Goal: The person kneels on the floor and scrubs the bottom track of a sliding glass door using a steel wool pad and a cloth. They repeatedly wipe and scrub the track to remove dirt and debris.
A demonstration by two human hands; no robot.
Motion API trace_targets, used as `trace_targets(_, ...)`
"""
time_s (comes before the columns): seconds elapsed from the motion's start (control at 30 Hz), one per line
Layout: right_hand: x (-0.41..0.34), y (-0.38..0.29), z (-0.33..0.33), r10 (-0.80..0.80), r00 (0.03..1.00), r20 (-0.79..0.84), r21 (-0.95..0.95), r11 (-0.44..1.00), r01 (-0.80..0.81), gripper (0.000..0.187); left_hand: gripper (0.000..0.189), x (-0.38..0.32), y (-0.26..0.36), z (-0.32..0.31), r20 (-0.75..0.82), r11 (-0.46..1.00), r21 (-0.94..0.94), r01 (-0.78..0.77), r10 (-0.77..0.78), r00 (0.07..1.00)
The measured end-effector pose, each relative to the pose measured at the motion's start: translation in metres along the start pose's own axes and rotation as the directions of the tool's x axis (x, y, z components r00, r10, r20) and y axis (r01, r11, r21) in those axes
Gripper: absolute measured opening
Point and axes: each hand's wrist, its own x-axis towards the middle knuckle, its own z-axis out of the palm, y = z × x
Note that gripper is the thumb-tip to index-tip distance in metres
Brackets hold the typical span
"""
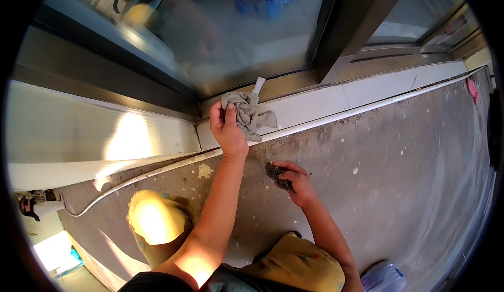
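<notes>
My left hand (229,124) grips a crumpled grey cloth (248,115) at the foot of the glass panel (252,40), over the white tiled sill (307,105). A pale tag-like strip sticks up from the cloth. Lower and to the right, my right hand (297,182) holds a dark, rough scouring pad (277,176) between thumb and fingers, above the stained concrete floor (354,150). The pad is apart from the sill. Part of the cloth hides the bottom of the metal window frame (283,86).
A white pipe or cable (323,120) runs along the sill's base and curls away at the left. A wide metal post (346,28) stands at the right of the glass. A pink cloth (472,90) lies far right; a clear plastic item (384,278) rests near my right knee.
</notes>
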Motion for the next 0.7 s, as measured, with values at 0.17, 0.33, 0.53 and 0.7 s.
trace_targets(0.17, 0.0, -0.046, -0.001, -0.25, 0.961, -0.121, 0.257, 0.927, 0.273, 0.043, 0.026, -0.012, -0.009, -0.021, 0.091, 0.947, 0.207, 0.247, -0.27, 0.959)
trace_targets(0.33, 0.005, -0.078, 0.038, -0.501, 0.849, -0.167, 0.089, 0.85, 0.519, 0.036, 0.049, -0.025, 0.005, -0.004, 0.356, 0.901, 0.105, 0.42, -0.429, 0.831)
trace_targets(0.53, 0.02, -0.066, 0.086, -0.722, 0.689, 0.066, -0.184, 0.67, 0.719, 0.038, 0.057, -0.044, 0.021, -0.001, 0.429, 0.827, 0.069, 0.558, -0.53, 0.732)
trace_targets(0.7, 0.028, -0.079, 0.069, -0.834, 0.547, -0.067, -0.493, 0.504, 0.709, 0.044, 0.045, -0.014, 0.044, -0.017, 0.311, 0.786, -0.133, 0.604, -0.546, 0.778)
